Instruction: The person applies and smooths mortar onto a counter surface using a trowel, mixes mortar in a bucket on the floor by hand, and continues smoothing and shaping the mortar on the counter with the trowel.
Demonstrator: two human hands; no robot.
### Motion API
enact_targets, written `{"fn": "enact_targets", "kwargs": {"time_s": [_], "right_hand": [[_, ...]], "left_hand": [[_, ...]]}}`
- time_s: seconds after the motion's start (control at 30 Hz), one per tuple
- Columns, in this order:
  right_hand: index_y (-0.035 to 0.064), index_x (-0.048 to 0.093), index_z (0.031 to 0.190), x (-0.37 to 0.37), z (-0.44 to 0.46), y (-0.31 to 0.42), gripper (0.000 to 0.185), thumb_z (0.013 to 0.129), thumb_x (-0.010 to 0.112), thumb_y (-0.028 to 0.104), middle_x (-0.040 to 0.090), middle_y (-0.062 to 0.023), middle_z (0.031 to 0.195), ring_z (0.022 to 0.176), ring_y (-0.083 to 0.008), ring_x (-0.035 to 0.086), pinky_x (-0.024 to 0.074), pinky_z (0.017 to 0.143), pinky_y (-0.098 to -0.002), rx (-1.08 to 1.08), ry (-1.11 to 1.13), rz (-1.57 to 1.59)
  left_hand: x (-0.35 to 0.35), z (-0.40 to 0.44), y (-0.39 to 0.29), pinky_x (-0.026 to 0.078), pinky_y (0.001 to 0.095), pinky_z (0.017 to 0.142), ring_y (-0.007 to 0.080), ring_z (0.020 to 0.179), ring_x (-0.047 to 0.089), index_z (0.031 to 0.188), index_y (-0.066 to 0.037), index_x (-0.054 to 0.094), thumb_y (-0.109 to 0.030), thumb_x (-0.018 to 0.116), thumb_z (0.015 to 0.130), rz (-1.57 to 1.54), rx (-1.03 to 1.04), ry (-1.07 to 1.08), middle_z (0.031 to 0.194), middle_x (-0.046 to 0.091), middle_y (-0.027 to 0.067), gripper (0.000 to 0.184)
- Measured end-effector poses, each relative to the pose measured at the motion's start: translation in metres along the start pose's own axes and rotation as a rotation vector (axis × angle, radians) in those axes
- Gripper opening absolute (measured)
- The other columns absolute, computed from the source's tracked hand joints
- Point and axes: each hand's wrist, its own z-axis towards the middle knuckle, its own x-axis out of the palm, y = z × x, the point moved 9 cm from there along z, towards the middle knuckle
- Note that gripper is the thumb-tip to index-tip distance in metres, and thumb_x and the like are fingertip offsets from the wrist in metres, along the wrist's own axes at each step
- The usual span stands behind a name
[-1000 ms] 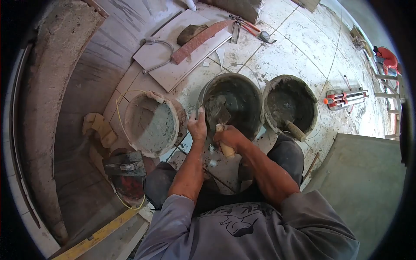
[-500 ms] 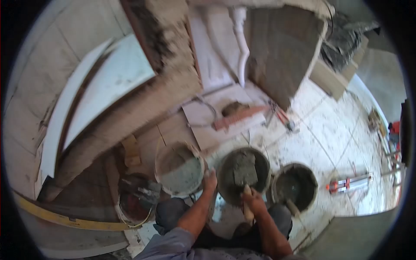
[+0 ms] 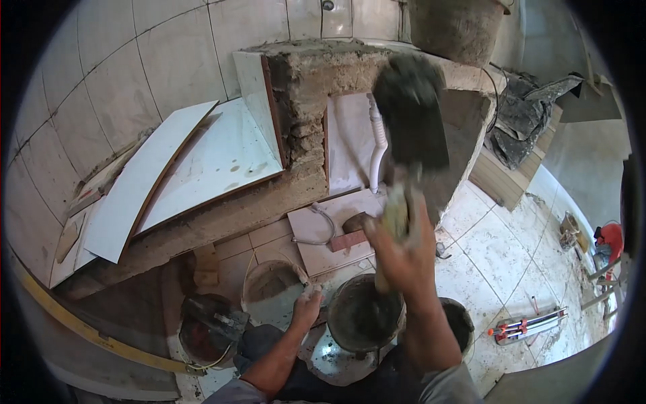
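Note:
My right hand (image 3: 407, 259) is wrapped round the handle of a trowel (image 3: 417, 131), held up in front of me over the buckets. Grey wet mortar (image 3: 407, 74) is heaped toward the far end of the blade, slightly blurred by motion. Lower and to the left, my left hand (image 3: 307, 304) is closed at the right rim of a bucket (image 3: 259, 299) with grey watery contents. Between my hands stands a dark mortar bucket (image 3: 363, 320) with grey residue inside. My right forearm partly covers another bucket (image 3: 457, 323).
A rough masonry counter (image 3: 309, 135) with a white pipe (image 3: 378, 145) in its opening stands ahead. White tile pieces (image 3: 158, 182) lean at left. A bucket (image 3: 457, 30) sits on top. A tile cutter (image 3: 528, 326) lies at right, a tool bucket (image 3: 208, 330) at left.
My right hand has lifted the trowel out of the middle bucket and raised it forward, loaded with mortar. The camera view has tilted up; my left hand stays by the left bucket.

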Motion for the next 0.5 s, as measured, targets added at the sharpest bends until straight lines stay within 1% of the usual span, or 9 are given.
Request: {"fn": "enact_targets", "kwargs": {"time_s": [0.03, 0.1, 0.13, 0.2, 0.27, 0.33, 0.37, 0.47, 0.5], "right_hand": [[-0.0014, 0.047, 0.117, 0.003, 0.026, 0.029, 0.049, 0.077, 0.069, 0.015, 0.057, -0.0146, 0.082, 0.071, -0.0265, 0.063, 0.0511, 0.064, -0.0395, -0.250, -0.068, -0.138], [-0.0017, 0.045, 0.116, 0.020, 0.069, 0.042, 0.051, 0.077, 0.070, 0.019, 0.060, -0.0215, 0.087, 0.079, -0.0380, 0.063, 0.0507, 0.071, -0.0457, -0.323, -0.183, -0.290], [-0.0017, 0.045, 0.116, 0.031, 0.086, 0.051, 0.051, 0.077, 0.070, 0.019, 0.060, -0.0215, 0.087, 0.079, -0.0380, 0.063, 0.0507, 0.071, -0.0457, -0.331, -0.181, -0.288], [-0.0004, 0.043, 0.115, 0.056, 0.114, 0.045, 0.046, 0.078, 0.065, 0.017, 0.061, -0.0230, 0.094, 0.085, -0.0423, 0.062, 0.0514, 0.072, -0.0473, -0.054, -0.067, -0.563], [0.0001, 0.039, 0.115, 0.080, 0.120, 0.040, 0.047, 0.077, 0.064, 0.012, 0.059, -0.0239, 0.096, 0.088, -0.0409, 0.063, 0.0526, 0.074, -0.0460, -0.037, -0.026, -0.603], [0.0005, 0.036, 0.115, 0.096, 0.120, 0.032, 0.048, 0.075, 0.062, 0.008, 0.058, -0.0249, 0.097, 0.091, -0.0395, 0.063, 0.0537, 0.077, -0.0448, -0.015, 0.021, -0.641], [-0.0007, 0.036, 0.115, 0.099, 0.119, 0.026, 0.047, 0.076, 0.062, 0.008, 0.058, -0.0242, 0.096, 0.091, -0.0393, 0.064, 0.0538, 0.076, -0.0447, 0.026, 0.017, -0.647], [-0.0038, 0.036, 0.115, 0.105, 0.112, 0.017, 0.047, 0.076, 0.060, 0.006, 0.058, -0.0235, 0.095, 0.088, -0.0388, 0.065, 0.0545, 0.073, -0.0436, 0.052, 0.040, -0.702], [-0.0058, 0.036, 0.115, 0.105, 0.110, 0.015, 0.047, 0.077, 0.060, 0.006, 0.058, -0.0234, 0.094, 0.085, -0.0384, 0.065, 0.0550, 0.071, -0.0427, 0.032, 0.055, -0.748]], "left_hand": [[0.001, -0.004, -0.016, 0.047, 0.0299, 0.077, 0.0149, 0.094, 0.060, 0.120, -0.001, 0.058, -0.042, 0.048, 0.097, -0.101, 0.026, 0.023, 0.102, 0.062, 0.0042, 0.048], [-0.004, -0.001, -0.020, 0.047, 0.0291, 0.077, 0.0139, 0.093, 0.060, 0.120, -0.002, 0.059, -0.041, 0.049, 0.097, -0.137, 0.051, 0.049, 0.102, 0.062, 0.0038, 0.046], [-0.006, 0.000, -0.022, 0.047, 0.0282, 0.077, 0.0130, 0.093, 0.059, 0.120, -0.003, 0.059, -0.040, 0.049, 0.097, -0.168, 0.072, 0.074, 0.103, 0.062, 0.0034, 0.044], [-0.018, -0.007, -0.041, 0.047, 0.0281, 0.078, 0.0128, 0.093, 0.059, 0.120, -0.004, 0.059, -0.039, 0.050, 0.097, -0.128, 0.111, 0.051, 0.104, 0.062, 0.0033, 0.043], [-0.027, -0.015, -0.058, 0.047, 0.0279, 0.078, 0.0126, 0.093, 0.059, 0.120, -0.004, 0.059, -0.038, 0.050, 0.097, -0.086, 0.153, 0.034, 0.105, 0.062, 0.0033, 0.041], [-0.035, -0.022, -0.061, 0.047, 0.0278, 0.078, 0.0126, 0.093, 0.060, 0.120, -0.004, 0.059, -0.036, 0.050, 0.098, -0.312, 0.154, 0.032, 0.105, 0.063, 0.0025, 0.040], [-0.041, -0.020, -0.054, 0.047, 0.0278, 0.078, 0.0126, 0.093, 0.060, 0.120, -0.004, 0.059, -0.036, 0.050, 0.098, -0.313, 0.157, 0.032, 0.105, 0.063, 0.0025, 0.040], [-0.052, -0.021, -0.026, 0.048, 0.0287, 0.078, 0.0136, 0.093, 0.061, 0.120, -0.005, 0.058, -0.034, 0.049, 0.098, -0.290, 0.082, 0.052, 0.107, 0.063, 0.0023, 0.037], [-0.055, -0.026, -0.018, 0.048, 0.0287, 0.078, 0.0140, 0.093, 0.061, 0.119, -0.005, 0.059, -0.034, 0.048, 0.099, -0.313, -0.027, 0.029, 0.108, 0.063, 0.0023, 0.037]]}}
